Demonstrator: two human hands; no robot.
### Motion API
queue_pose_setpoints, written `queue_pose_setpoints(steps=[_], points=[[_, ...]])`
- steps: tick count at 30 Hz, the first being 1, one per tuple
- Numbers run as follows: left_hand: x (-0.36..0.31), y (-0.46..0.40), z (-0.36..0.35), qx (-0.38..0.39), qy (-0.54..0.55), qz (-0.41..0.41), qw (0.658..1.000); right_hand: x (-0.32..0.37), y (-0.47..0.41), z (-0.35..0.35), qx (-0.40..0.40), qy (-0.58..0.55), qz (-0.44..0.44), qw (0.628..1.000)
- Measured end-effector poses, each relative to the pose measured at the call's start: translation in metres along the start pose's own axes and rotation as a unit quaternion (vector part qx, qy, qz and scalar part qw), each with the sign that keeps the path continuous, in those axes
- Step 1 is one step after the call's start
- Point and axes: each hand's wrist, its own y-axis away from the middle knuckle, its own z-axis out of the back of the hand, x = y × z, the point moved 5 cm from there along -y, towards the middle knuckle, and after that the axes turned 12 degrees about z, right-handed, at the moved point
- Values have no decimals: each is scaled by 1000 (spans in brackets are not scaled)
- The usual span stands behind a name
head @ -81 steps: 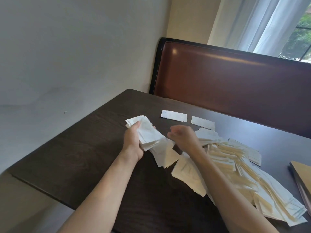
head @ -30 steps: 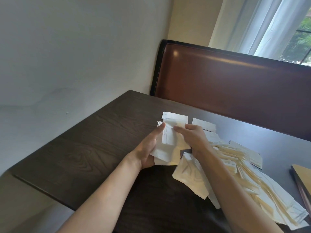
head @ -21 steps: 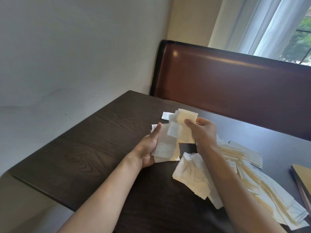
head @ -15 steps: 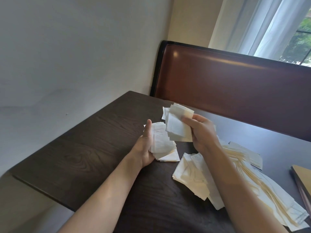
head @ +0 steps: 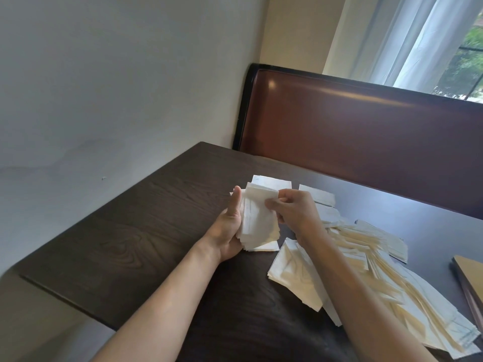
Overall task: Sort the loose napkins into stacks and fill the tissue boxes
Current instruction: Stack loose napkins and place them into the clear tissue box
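Note:
A stack of white napkins (head: 257,226) stands on edge above the dark table (head: 146,231), held between both hands. My left hand (head: 228,228) cups its left side, thumb upright along the edge. My right hand (head: 295,211) pinches the stack's top right corner with curled fingers. A long loose spread of white and cream napkins (head: 371,273) fans out to the right under my right forearm. Two flat napkins lie beyond the hands: one (head: 271,182) behind the stack, one (head: 317,195) further right.
A tan flat box or board (head: 470,278) lies at the table's right edge. A brown padded bench back (head: 366,126) runs behind the table, a white wall on the left, a curtained window (head: 418,37) at the top right.
My right hand brought its small bundle of napkins down onto the stack in my left hand. The two bundles are now one stack held by both hands.

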Motion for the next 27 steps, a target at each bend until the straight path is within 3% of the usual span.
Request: queue_pose_setpoints(steps=[4,9,13,17,27], points=[[1,2,-3,8,6,7,1000,3,2,-1,-20,-44,7,999],[-1,3,15,-120,93,50,987,-14,-3,6,-59,-74,-17,995],[-5,4,38,-228,171,22,958,-29,-1,-8,53,134,-8,990],[-6,3,46,-248,191,3,950,-39,4,-24,114,292,35,949],[-6,1,45,-256,182,-11,949,-38,4,-16,62,163,-39,984]])
